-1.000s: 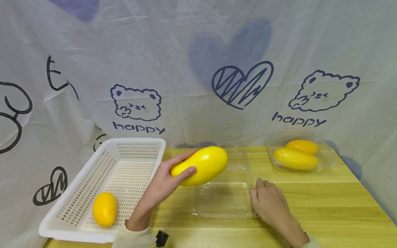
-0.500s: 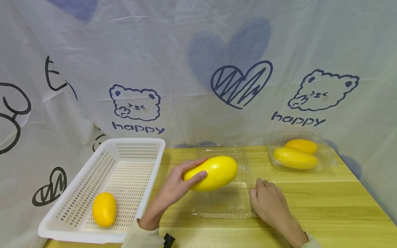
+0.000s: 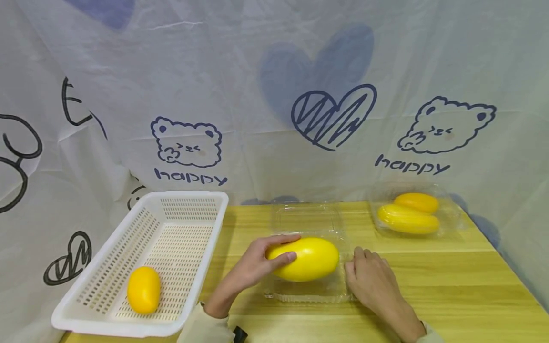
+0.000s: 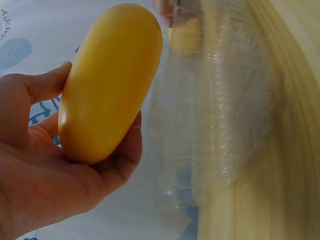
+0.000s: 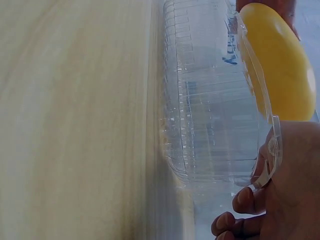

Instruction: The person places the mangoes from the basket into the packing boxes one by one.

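Observation:
A large smooth yellow mango [image 3: 310, 259] is in my left hand [image 3: 253, 264], thumb on the near side and fingers behind. In the left wrist view, the hand grips the lower end of the mango [image 4: 112, 80]. The fruit hangs over the base of an open clear plastic clamshell box [image 3: 306, 299], apart from its floor as seen in the right wrist view. My right hand [image 3: 373, 278] pinches the right rim of this box [image 5: 215, 115] with curled fingers. Part of the rim is hidden by that hand.
A white perforated basket [image 3: 218, 214] at the left holds one yellow-orange mango [image 3: 144, 289]. At the back right, another clear clamshell box [image 3: 452, 221] contains two yellow mangoes [image 3: 409, 219]. A printed cloth [image 3: 257, 157] hangs behind the wooden table [image 3: 463, 286].
My left hand has carried the mango right and down, from above the box's left side to low over its base. The right hand has stayed at the rim.

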Demonstrator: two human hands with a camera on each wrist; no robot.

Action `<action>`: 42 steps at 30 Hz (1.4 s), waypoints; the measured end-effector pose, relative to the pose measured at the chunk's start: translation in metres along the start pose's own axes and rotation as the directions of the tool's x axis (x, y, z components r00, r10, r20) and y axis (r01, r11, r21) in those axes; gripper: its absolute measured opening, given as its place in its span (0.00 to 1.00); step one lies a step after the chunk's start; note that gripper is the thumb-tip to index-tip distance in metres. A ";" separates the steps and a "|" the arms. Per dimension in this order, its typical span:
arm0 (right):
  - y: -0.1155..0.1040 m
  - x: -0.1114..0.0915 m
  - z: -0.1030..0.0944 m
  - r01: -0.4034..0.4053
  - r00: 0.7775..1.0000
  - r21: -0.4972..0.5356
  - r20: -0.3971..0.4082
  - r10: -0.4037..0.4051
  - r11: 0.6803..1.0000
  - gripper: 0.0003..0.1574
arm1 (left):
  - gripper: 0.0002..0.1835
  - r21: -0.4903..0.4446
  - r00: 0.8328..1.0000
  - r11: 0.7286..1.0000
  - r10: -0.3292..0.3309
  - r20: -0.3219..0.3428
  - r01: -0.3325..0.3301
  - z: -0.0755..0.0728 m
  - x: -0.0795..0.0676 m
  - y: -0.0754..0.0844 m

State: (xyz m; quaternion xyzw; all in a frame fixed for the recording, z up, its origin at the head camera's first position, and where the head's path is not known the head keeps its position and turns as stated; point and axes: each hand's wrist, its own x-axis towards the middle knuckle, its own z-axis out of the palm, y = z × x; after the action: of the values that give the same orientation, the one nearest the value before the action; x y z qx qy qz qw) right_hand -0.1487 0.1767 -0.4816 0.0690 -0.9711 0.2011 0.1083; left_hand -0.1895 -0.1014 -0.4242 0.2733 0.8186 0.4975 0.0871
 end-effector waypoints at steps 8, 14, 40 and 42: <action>0.000 0.000 0.001 0.007 1.000 -0.004 -0.007 -0.007 1.000 0.17 | 0.22 0.051 1.000 0.998 -0.020 -0.016 0.021 0.011 0.003 -0.009; 0.001 0.000 0.001 -0.002 1.000 -0.009 0.005 0.002 1.000 0.17 | 0.23 0.064 1.000 0.998 -0.019 0.019 0.017 0.017 0.004 -0.013; 0.000 0.001 0.000 -0.006 1.000 0.014 0.009 0.006 1.000 0.16 | 0.23 0.194 0.992 0.981 -0.046 0.115 0.023 0.035 -0.001 -0.010; 0.000 0.001 0.000 -0.005 1.000 0.016 0.008 0.005 1.000 0.16 | 0.23 0.198 0.992 0.980 -0.049 0.116 0.025 0.035 -0.001 -0.011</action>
State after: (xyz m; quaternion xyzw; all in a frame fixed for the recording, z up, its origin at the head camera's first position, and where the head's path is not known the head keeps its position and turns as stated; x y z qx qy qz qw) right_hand -0.1498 0.1768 -0.4815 0.0682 -0.9701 0.2086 0.1032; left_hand -0.1782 -0.0784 -0.4507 0.2947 0.8620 0.3952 0.1183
